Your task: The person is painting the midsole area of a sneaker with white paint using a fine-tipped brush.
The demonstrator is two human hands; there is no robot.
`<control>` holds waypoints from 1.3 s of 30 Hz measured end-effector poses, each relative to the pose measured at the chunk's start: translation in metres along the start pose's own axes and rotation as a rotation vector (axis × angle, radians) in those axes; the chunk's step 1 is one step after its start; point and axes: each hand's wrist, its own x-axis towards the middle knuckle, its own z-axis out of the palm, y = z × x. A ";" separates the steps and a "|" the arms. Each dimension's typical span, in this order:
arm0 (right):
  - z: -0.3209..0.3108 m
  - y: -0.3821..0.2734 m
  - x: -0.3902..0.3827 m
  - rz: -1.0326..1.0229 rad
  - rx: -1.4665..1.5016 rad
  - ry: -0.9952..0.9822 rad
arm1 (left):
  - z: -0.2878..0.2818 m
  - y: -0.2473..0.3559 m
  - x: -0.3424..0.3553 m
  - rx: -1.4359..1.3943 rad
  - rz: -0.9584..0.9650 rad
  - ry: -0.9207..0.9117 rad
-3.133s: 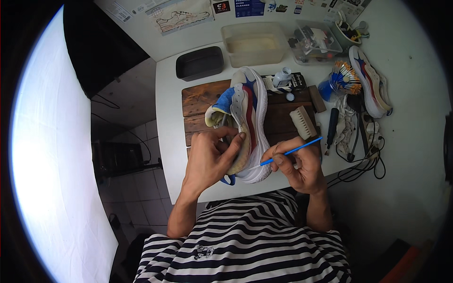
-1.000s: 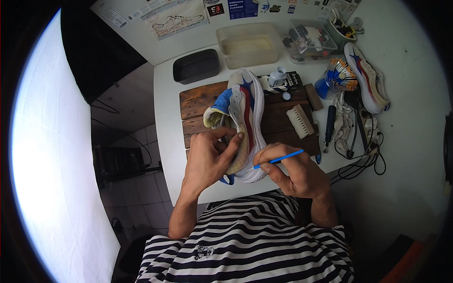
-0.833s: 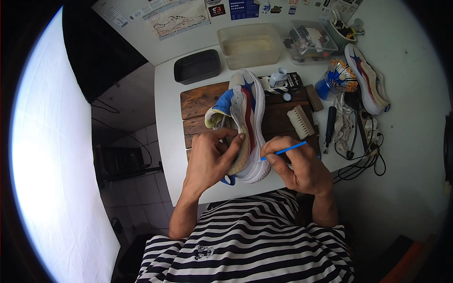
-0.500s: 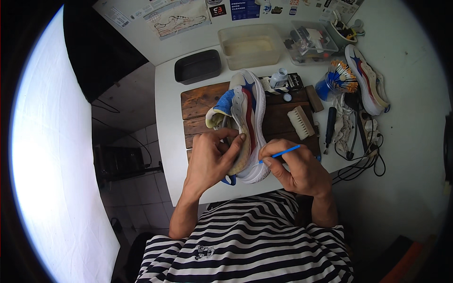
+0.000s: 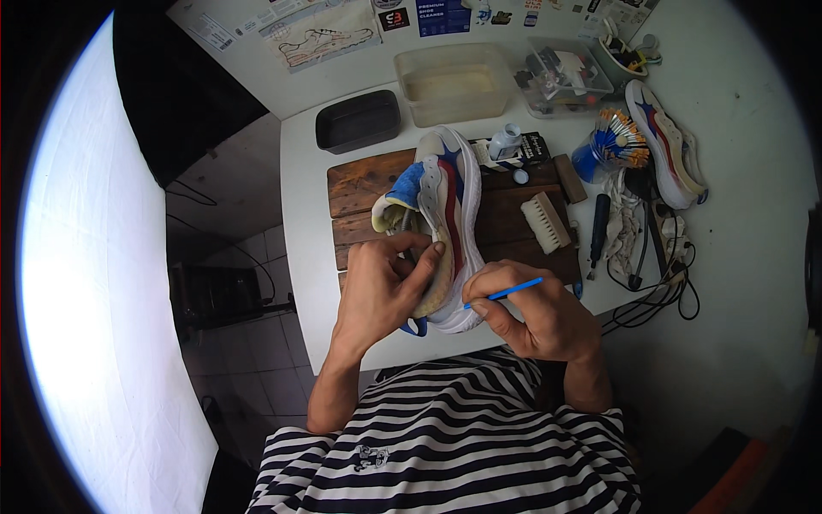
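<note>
Along the shoe, right hand is gripping the brush, just shifting work heelward; left hand is pinching the shoe's side.

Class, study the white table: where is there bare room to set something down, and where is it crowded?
The white table has a bare strip left of the wooden board, nearer than the black tray. Another bare patch lies on the board, between the held sneaker and the scrubbing brush. Crowded: further right, around the dark-handled tool, rag and cables.
</note>
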 end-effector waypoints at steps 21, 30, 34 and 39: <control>-0.002 0.014 -0.003 0.168 0.095 0.186 | 0.003 -0.010 -0.006 -0.038 -0.061 0.026; -0.076 0.054 0.043 0.180 -0.338 0.671 | 0.012 -0.038 -0.035 -0.114 -0.148 0.115; -0.087 0.089 0.071 0.106 -0.586 0.585 | 0.011 -0.045 -0.035 -0.119 -0.153 0.112; -0.084 0.112 0.079 0.204 -0.558 0.431 | 0.005 -0.054 -0.036 -0.134 -0.191 0.068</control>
